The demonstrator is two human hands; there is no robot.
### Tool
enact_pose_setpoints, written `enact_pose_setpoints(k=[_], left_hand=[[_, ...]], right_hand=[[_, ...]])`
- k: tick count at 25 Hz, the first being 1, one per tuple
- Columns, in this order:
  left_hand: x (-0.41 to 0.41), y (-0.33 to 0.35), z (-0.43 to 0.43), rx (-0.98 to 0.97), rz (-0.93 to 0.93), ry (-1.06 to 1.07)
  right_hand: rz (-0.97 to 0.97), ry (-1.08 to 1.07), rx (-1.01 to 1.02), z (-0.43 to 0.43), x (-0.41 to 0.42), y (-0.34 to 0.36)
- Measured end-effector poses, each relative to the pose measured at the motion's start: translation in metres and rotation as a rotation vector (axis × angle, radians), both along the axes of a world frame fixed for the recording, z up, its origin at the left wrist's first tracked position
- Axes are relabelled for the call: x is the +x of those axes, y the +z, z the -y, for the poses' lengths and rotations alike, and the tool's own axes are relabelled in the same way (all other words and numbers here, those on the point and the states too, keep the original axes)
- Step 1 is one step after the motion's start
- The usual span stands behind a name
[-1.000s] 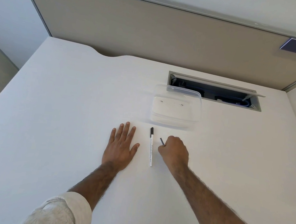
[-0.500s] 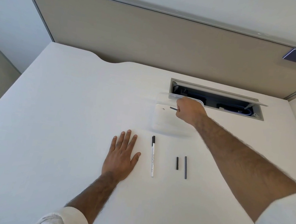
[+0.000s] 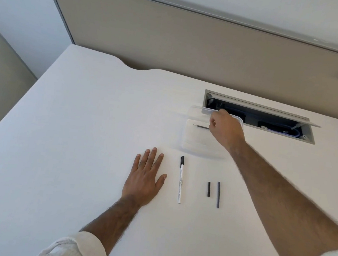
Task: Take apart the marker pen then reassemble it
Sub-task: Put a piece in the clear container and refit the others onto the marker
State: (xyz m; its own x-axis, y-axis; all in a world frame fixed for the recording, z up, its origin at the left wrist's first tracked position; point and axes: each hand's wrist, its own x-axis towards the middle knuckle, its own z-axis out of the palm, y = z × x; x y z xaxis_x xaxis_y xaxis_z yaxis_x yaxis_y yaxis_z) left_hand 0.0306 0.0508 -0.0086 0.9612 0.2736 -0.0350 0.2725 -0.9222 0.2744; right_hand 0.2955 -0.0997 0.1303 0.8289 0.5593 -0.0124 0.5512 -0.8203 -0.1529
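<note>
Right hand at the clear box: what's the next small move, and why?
Probably loosen the fingers and let the thin dark piece settle in the clear box. The right hand pinches it over the box's floor, while the white barrel, a short dark part and a longer dark rod lie apart on the desk, so disassembly seems underway.

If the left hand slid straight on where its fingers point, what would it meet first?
Probably only bare table; the left hand would pass left of the clear container, though its thumb might graze it.
</note>
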Motion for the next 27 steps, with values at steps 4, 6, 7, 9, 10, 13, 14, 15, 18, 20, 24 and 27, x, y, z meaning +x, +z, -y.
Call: enact_pose_setpoints(k=[4, 6, 7, 9, 10, 13, 14, 15, 18, 20, 24, 27], left_hand=[[0.0, 0.002, 0.0, 0.006, -0.019, -0.002], [-0.001, 0.003, 0.0, 0.012, -0.025, -0.006], [0.0, 0.004, 0.0, 0.01, -0.031, -0.008], [-0.001, 0.006, 0.0, 0.007, -0.04, -0.015], [-0.001, 0.006, 0.001, 0.001, -0.039, -0.018], [0.0, 0.01, 0.002, -0.039, -0.045, -0.014], [-0.001, 0.012, 0.003, -0.053, -0.049, -0.005], [-0.001, 0.015, 0.006, -0.069, -0.052, 0.005], [-0.006, 0.023, 0.013, -0.132, -0.029, 0.04], [-0.01, 0.031, 0.015, -0.185, 0.016, 0.06], [-0.009, 0.051, 0.021, -0.144, 0.148, -0.115], [-0.003, 0.058, 0.028, 0.038, 0.272, -0.407]], right_hand=[[0.024, -0.072, 0.421, 0.016, -0.083, -0.003], [-0.087, -0.104, 0.435, 0.021, -0.137, -0.02], [-0.164, -0.138, 0.365, 0.024, -0.162, -0.032], [-0.287, -0.215, 0.151, 0.028, -0.201, -0.052], [-0.317, -0.242, 0.07, 0.03, -0.213, -0.061], [-0.353, -0.314, 0.024, 0.029, -0.222, -0.07], [-0.355, -0.339, 0.03, 0.027, -0.219, -0.07], [-0.349, -0.359, 0.037, 0.026, -0.216, -0.069], [-0.349, -0.388, 0.058, 0.024, -0.207, -0.068], [-0.36, -0.4, 0.074, 0.025, -0.204, -0.067], [-0.325, -0.35, 0.089, 0.03, -0.205, -0.065], [-0.202, -0.176, 0.113, 0.038, -0.209, -0.061]])
